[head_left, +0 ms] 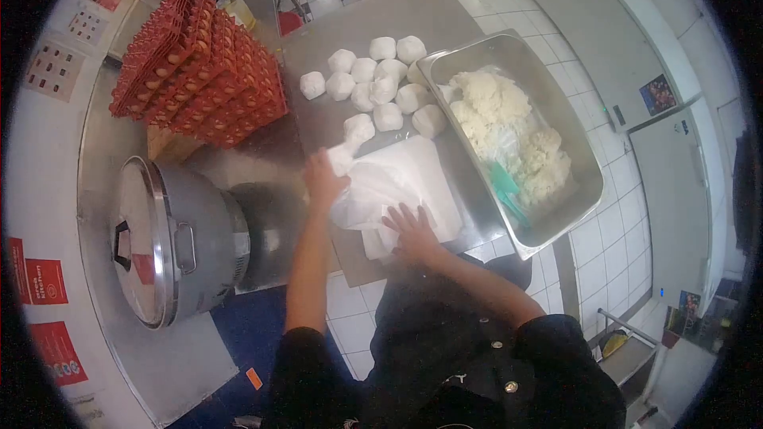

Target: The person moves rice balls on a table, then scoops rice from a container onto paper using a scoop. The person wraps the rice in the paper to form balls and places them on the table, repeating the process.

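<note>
My left hand (pixel 323 180) pinches the upper left corner of a thin white wrapping sheet (pixel 377 191), which is lifted and creased. Beneath it lies a stack of white sheets (pixel 437 187) on the metal table. My right hand (pixel 414 236) rests on the near part of the sheets, fingers spread. Just beyond the left hand sits a white wrapped bundle (pixel 358 129), one of several round white bundles (pixel 389 71) grouped on the table. To the right, a deep metal pan (pixel 584 123) holds cooked white rice (pixel 493 99) and a teal plastic scoop (pixel 505 191).
Red egg trays (pixel 199 71) full of eggs are stacked at the left. Nearer on that side stands a large lidded rice cooker (pixel 175 242). The metal table (pixel 318 56) ends near my body. White cabinets (pixel 675 191) line the far right, beyond a tiled floor.
</note>
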